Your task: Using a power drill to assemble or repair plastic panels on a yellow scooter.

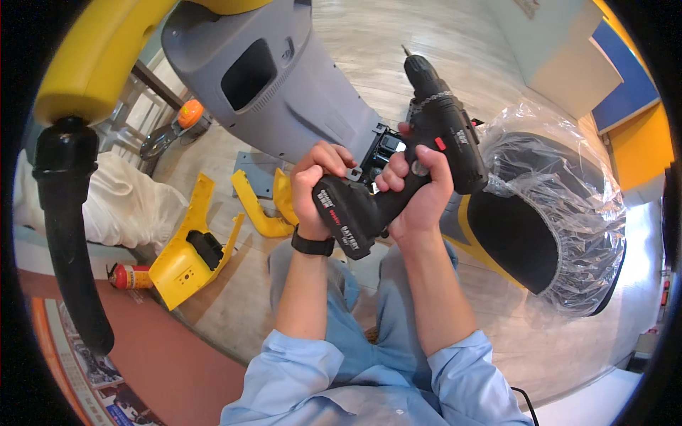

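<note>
A black cordless drill (458, 153) is held up in front of me, its bit pointing away and up to the left. My right hand (426, 192) is closed round its handle, thumb near the red switch. At the handle's base sits a black battery pack (342, 216). My left hand (316, 188) is closed on this battery pack, fingers over its far side. Whether the pack is fully seated cannot be seen. Just beyond the hands, a black metal bracket assembly (383, 145) shows at the lower end of a large grey machine housing (305, 106).
At left lie a yellow plastic cover (181, 273), a curved yellow piece (256, 209) and a small red fire extinguisher (131, 276). A yellow arm (89, 71) with a black sleeve (71, 213) hangs nearby. A plastic-wrapped black padded part (526, 234) stands at right.
</note>
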A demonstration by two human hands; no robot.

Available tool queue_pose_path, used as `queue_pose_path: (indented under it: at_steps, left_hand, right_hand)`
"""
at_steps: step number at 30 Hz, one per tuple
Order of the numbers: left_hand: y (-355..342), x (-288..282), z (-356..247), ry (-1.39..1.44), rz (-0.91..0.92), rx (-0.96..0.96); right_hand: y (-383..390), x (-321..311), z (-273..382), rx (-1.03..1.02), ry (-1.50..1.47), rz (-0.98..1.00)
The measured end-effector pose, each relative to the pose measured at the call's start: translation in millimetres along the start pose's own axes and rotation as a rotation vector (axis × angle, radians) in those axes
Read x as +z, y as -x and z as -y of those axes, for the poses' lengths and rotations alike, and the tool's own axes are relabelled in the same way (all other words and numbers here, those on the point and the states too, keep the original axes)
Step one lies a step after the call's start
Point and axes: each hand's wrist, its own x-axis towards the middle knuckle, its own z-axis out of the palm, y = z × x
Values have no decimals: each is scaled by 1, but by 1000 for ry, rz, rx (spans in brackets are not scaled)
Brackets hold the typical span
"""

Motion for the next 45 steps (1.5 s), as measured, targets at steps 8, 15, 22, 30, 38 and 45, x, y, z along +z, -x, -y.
queue_pose_path:
  at_steps: [8,15,22,30,38,45]
  left_hand:
    - [2,-24,6,292,84,-177]
    - [7,-14,5,298,-39,-224]
    - [3,-3,-1,273,-86,-532]
    - [15,-18,24,391,-168,-642]
    - [27,-32,43,577,-185,-579]
    - [36,-7,57,585,-58,-358]
  right_hand:
    - [3,2,-7,9,103,42]
    - [5,1,-3,-37,155,49]
    - [9,-2,-3,-278,489,123]
    - [3,-21,-29,-828,1080,244]
    - [20,0,-17,-727,1089,229]
    - [2,-22,-70,-740,1046,206]
